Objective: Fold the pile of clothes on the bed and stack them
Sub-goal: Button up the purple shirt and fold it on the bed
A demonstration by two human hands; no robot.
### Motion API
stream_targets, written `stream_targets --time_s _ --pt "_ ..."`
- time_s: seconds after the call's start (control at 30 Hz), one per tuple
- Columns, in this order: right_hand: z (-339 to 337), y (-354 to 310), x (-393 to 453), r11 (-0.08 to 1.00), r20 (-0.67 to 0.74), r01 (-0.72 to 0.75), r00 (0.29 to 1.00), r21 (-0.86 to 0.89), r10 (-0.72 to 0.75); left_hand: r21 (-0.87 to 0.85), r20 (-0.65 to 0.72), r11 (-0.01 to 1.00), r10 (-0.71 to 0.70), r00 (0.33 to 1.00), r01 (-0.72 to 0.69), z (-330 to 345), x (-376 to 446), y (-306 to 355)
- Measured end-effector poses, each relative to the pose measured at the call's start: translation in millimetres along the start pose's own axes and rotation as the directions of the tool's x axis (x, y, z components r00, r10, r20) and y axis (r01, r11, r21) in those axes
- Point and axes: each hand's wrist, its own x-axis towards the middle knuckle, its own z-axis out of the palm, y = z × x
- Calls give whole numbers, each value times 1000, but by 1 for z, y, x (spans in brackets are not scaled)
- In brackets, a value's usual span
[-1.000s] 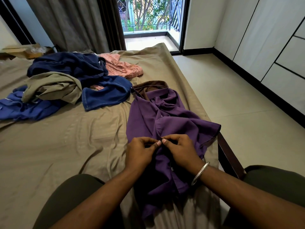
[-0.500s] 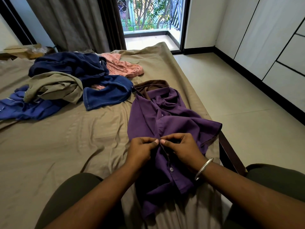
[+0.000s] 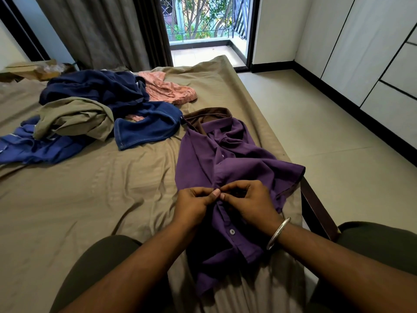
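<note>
A purple shirt [image 3: 228,159] with a brown collar lies spread along the right side of the bed [image 3: 90,199], collar pointing away from me. My left hand [image 3: 194,205] and my right hand [image 3: 250,202] meet at the shirt's button placket, and both pinch the fabric there with thumbs and fingertips touching. One white button [image 3: 232,232] shows below my hands. A pile of unfolded clothes lies at the back left: dark blue garments [image 3: 108,91], an olive garment [image 3: 76,118] and a pink one [image 3: 171,90].
The bed's dark wooden frame [image 3: 316,208] runs along the right edge beside a tiled floor [image 3: 327,143]. White wardrobe doors [image 3: 372,53] line the right wall. A curtain [image 3: 101,30] and an open balcony door [image 3: 203,26] stand beyond the bed. My knees frame the lower corners.
My hands have stayed at the placket, shifting slightly up the shirt; a button below them has come into view. The pile has not moved.
</note>
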Motion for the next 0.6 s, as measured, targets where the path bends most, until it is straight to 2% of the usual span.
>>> stream_targets --time_s 0.1,0.23,0.3,0.5,0.6 --pt "0 0 -1 998 12 -25 1000 60 24 37 -32 999 26 999 -25 -2 2 -5" --pt "4 1 -2 992 -9 -61 998 112 63 203 -52 972 130 990 -117 -1 5 -11" --pt "5 0 -2 984 -16 -88 996 155 91 221 -59 966 151 987 -134 1 3 -11" --pt "4 -7 -1 937 5 -143 989 318 149 160 -72 983 107 992 -95 2 4 -10" --pt "4 -8 -1 957 -4 -129 991 261 135 239 -67 966 114 991 -95 2 3 -10"
